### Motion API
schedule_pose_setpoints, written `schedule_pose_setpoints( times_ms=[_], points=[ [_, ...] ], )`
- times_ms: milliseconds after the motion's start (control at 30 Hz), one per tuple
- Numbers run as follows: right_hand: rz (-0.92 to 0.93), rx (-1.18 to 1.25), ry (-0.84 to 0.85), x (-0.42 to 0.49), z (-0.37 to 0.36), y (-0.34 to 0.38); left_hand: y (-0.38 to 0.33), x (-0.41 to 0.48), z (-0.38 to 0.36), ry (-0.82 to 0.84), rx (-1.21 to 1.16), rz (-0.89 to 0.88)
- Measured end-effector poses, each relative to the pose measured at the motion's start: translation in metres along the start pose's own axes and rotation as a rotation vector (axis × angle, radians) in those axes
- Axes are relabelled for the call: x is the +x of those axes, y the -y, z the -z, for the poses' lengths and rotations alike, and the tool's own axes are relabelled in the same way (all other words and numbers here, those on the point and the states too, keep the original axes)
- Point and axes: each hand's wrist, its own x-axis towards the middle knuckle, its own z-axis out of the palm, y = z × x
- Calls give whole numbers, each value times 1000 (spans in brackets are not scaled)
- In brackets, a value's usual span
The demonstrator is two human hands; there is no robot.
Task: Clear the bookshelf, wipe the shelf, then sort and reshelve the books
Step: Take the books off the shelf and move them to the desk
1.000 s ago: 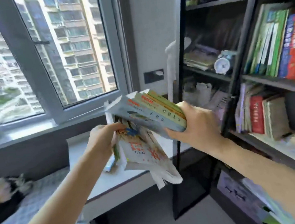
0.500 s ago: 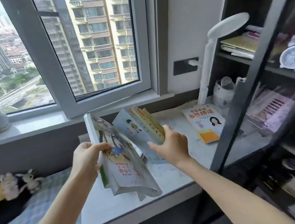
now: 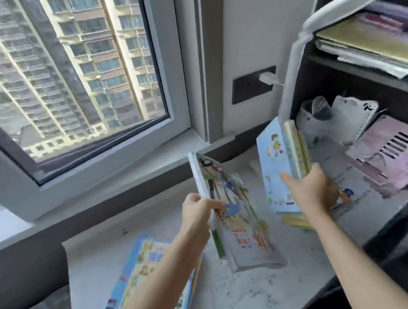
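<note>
My left hand [image 3: 196,211] grips a thin illustrated paperback [image 3: 233,212] by its spine edge, holding it tilted above the marbled desk [image 3: 254,297]. My right hand [image 3: 310,190] grips a small stack of light-blue and yellow books [image 3: 279,160], standing nearly upright over the desk's right part, above another book lying flat there. A large blue picture book [image 3: 141,277] lies flat on the desk under my left forearm. The dark bookshelf [image 3: 368,77] stands at the right.
A white desk lamp [image 3: 310,25] rises beside the shelf. Flat papers and folders [image 3: 377,43] lie on an upper shelf, a grey-white bag [image 3: 334,117] and a pink perforated item [image 3: 398,153] below. The window [image 3: 60,82] and sill run behind the desk.
The view has swung down and left from the bookshelf to the desk. My two hands have parted: the right carried its stack rightward, and both lots of books have dropped closer to the desk.
</note>
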Motion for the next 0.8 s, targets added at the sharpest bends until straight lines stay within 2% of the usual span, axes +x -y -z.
schedule_pose_setpoints(
  times_ms=[200,367,467,600,667,800],
  points=[
    [-177,-53,-196,60,6,-23,-1,80,-91,253,-11,94],
    [-256,-152,-381,90,12,-37,3,124,-162,456,-201,176],
    [-281,-195,-454,105,12,-48,24,157,-200,400,-219,289],
    [-316,-243,-471,118,-2,-60,56,181,-235,175,-241,429],
    [-299,-298,-431,123,-13,-65,71,187,-239,101,-102,436],
    [-225,-414,-369,131,-33,-62,65,197,-229,223,171,431]
  ],
)
